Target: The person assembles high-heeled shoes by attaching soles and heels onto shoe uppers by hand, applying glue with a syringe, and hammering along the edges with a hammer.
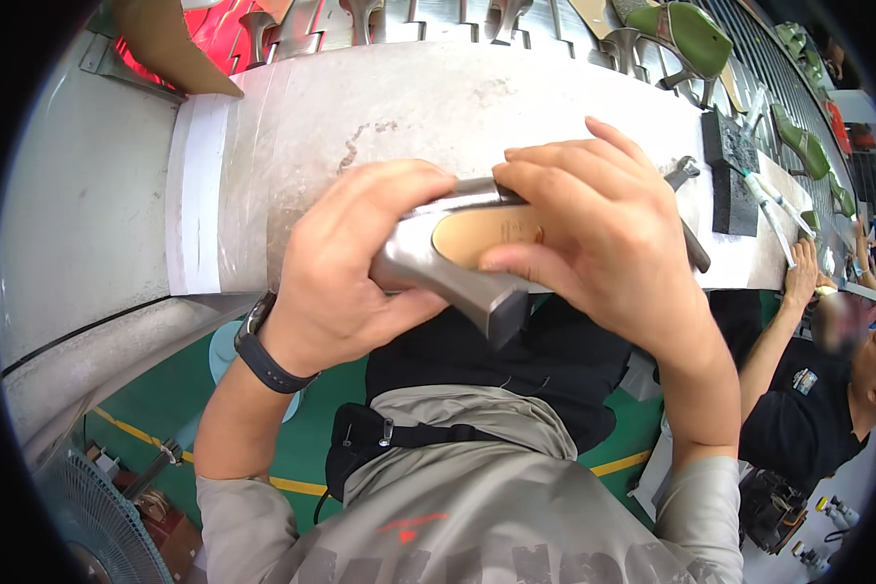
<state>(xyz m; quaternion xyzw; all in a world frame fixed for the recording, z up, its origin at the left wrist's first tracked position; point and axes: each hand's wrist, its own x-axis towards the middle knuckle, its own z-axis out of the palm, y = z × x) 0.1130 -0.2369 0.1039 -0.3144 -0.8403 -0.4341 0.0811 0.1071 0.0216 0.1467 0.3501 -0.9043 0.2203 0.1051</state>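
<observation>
Grey heeled shoe (407, 255): mid-frame, over the near edge of the worktop (302, 127); tan insole (469, 237) facing up, heel (501, 313) toward the lower middle
Left hand (350, 258): clamped round the shoe's left end
Right hand (594, 229): clamped on its right part, thumb at the insole
Right of frame: wrench (686, 173) and black block (732, 185) near the right hand
Risk: a loosened grip could drop the shoe off the edge; knocking the wrench might scuff its smooth surface

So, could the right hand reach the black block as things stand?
Probably yes, if the right hand releases the shoe: the black block sits nearby on its right, just past a metal tool.
</observation>
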